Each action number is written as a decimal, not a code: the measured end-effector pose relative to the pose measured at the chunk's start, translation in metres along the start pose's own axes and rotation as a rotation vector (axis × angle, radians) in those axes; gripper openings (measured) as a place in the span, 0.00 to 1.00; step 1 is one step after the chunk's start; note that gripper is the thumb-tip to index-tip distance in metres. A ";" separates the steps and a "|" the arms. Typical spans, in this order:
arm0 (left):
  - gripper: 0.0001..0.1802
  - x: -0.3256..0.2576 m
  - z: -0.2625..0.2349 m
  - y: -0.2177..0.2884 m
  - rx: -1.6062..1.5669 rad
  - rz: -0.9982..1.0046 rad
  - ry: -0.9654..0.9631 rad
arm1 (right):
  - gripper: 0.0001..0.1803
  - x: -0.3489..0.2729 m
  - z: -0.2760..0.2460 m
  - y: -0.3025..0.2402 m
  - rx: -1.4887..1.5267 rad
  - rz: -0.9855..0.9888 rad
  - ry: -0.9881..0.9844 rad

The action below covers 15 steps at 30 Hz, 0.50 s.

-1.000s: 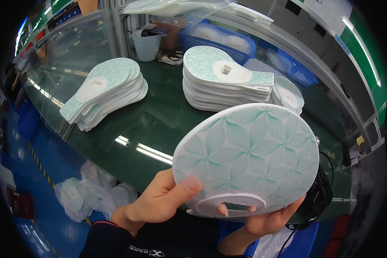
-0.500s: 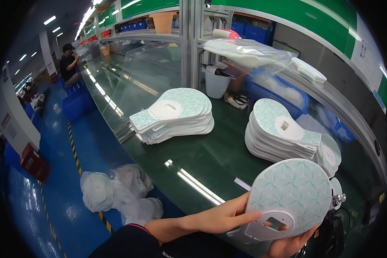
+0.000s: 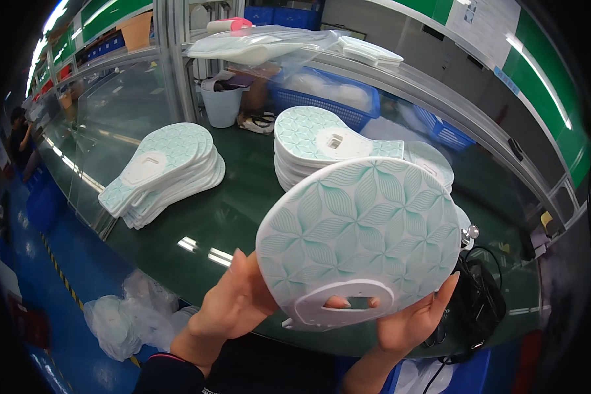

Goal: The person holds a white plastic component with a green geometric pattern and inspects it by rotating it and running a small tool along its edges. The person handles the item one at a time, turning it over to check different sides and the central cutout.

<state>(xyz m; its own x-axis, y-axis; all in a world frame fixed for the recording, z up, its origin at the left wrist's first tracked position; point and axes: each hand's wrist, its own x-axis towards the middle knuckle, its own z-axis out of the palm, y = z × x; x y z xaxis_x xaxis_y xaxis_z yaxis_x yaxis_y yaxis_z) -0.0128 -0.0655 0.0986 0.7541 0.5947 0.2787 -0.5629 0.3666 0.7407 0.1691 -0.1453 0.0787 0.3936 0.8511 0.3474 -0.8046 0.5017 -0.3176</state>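
Note:
I hold up a rounded white plastic panel (image 3: pixel 368 230) with a green leaf pattern, a pale oval area and a slot low on it. My left hand (image 3: pixel 233 299) grips its left edge, the thumb raised beside the rim and the other fingers behind. My right hand (image 3: pixel 414 325) supports the lower right edge from behind. Fingertips show through the slot. Beyond it on the dark green table lie two stacks of paddle-shaped panels with the same pattern, a left stack (image 3: pixel 167 164) and a right stack (image 3: pixel 328 134), the latter partly hidden by the held panel.
Behind the stacks stand a pale bucket (image 3: pixel 221 105) and a blue basket (image 3: pixel 328 98) with bagged pieces. A shelf above carries a plastic-wrapped bundle (image 3: pixel 249 47). At right are a metal knob (image 3: pixel 471 232) and a black bag (image 3: pixel 479 302). Bagged panels (image 3: pixel 115 325) sit on the floor at left.
The panel has come up closer to me and turned more face-on. My left thumb has left its front face for the left edge. The view has swung right.

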 end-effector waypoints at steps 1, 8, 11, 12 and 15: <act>0.34 0.003 0.001 -0.001 -0.027 0.000 -0.002 | 0.29 -0.001 0.005 -0.003 -0.012 -0.031 0.084; 0.38 -0.006 0.002 -0.001 -0.124 -0.001 -0.011 | 0.32 -0.009 0.012 -0.007 -0.153 -0.100 0.396; 0.39 -0.007 0.004 0.000 -0.137 -0.021 -0.020 | 0.33 -0.013 0.019 -0.007 -0.197 -0.144 0.539; 0.39 -0.007 0.005 0.000 -0.144 -0.027 -0.038 | 0.33 -0.014 0.020 -0.007 -0.205 -0.157 0.563; 0.39 -0.006 0.007 -0.001 -0.155 -0.044 -0.072 | 0.33 -0.017 0.019 -0.010 -0.234 -0.199 0.601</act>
<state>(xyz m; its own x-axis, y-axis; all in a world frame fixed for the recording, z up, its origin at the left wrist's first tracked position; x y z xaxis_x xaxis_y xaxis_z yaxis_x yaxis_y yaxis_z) -0.0140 -0.0742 0.1003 0.7986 0.5244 0.2954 -0.5698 0.5005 0.6518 0.1619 -0.1677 0.0928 0.7576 0.6433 -0.1107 -0.6006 0.6206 -0.5042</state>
